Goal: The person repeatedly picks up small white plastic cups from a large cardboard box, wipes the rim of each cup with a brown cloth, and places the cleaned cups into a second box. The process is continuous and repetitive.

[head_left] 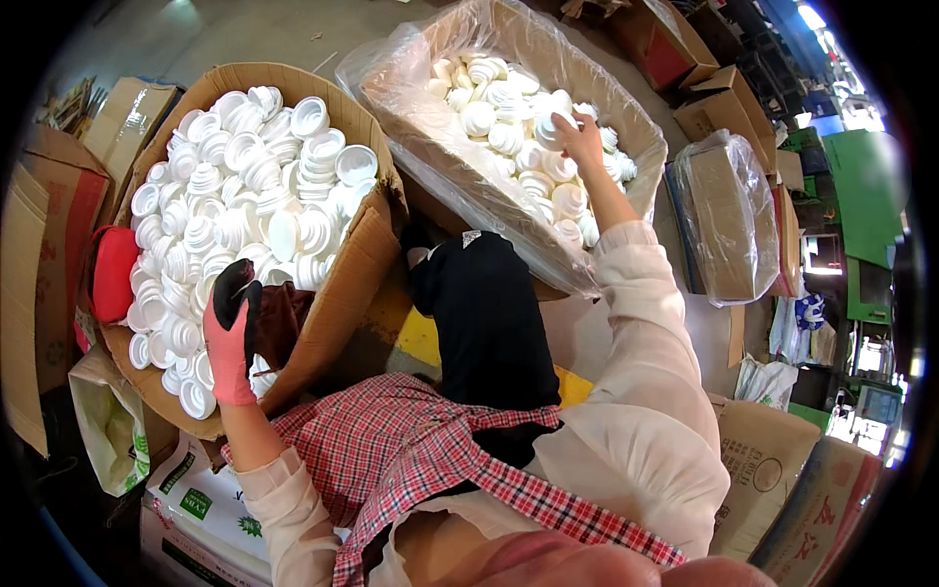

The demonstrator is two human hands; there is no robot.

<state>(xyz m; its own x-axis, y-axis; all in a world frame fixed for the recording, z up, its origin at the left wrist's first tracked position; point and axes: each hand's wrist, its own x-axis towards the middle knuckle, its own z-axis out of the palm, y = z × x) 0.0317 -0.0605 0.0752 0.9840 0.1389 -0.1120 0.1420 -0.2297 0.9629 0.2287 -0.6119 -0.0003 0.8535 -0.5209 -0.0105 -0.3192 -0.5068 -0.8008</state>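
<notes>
In the plastic-lined carton (460,181), a round white plastic cap (546,134) is touched just left of the bent fingers of the nearer right hand (577,143); whether anything is grasped by it or the gloved left hand (232,338) cannot be told.

Pretty workshop-y spot tbh: grey floor (245,41), cardboard boxes (729,115) on the right, big green panels (861,186) beyond, bright light (811,17) glaring upper right.
</notes>
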